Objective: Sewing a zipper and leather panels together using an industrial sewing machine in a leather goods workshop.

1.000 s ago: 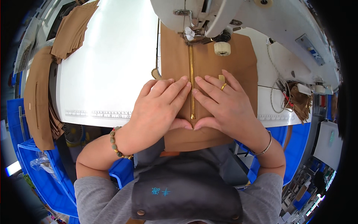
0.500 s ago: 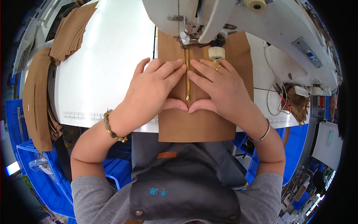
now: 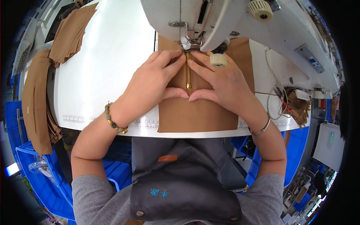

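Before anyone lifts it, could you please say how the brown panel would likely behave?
The panel lies flat and looks thin, so it would probably sag if lifted by one edge. The zipper, with its row of gold teeth, may make that strip slightly stiffer and heavier.

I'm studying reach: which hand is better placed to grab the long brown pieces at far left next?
Probably the left hand: left of the gold zipper, it's nearer the long brown pieces than the right hand.

1 brown fabric panel (image 3: 197, 116) lies flat on the white table (image 3: 105, 67), 1 gold zipper (image 3: 188, 72) running lengthwise along it.
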Demonstrator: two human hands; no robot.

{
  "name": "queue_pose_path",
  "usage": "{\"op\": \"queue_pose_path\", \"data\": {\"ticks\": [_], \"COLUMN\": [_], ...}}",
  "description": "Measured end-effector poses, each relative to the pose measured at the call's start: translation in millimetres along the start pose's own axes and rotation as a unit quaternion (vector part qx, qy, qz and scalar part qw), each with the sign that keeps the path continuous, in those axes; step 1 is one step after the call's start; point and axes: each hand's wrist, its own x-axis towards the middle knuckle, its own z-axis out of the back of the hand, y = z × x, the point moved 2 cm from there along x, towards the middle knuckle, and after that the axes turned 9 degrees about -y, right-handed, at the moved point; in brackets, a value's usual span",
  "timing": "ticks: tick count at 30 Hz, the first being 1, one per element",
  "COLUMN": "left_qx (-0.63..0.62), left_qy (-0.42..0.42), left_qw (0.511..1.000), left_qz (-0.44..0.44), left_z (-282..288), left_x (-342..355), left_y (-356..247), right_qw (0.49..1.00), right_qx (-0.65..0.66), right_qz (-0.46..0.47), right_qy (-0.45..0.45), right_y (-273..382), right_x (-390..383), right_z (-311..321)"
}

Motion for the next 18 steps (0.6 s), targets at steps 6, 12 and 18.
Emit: {"op": "queue_pose_path", "data": {"ticks": [6, 12, 18], "left_qx": [-0.035, -0.096, -0.051], "left_qy": [-0.034, -0.014, 0.001], "left_qw": [0.998, 0.993, 0.999], "left_qz": [0.039, 0.061, 0.010], "left_z": [-2.0, -1.0, -0.3], "left_x": [-11.7, -19.0, -19.3], "left_y": [1.8, 0.4, -7.5], "right_qw": [1.000, 0.999, 0.999], "right_qx": [-0.013, 0.031, 0.000], "right_qz": [-0.014, 0.001, -0.006], "right_qy": [0.005, -0.010, 0.039], "right_y": [6.1, 9.1, 10.3], "right_x": [-5.7, -7.5, -8.1], "right_z": [1.8, 4.6, 5.6]}}
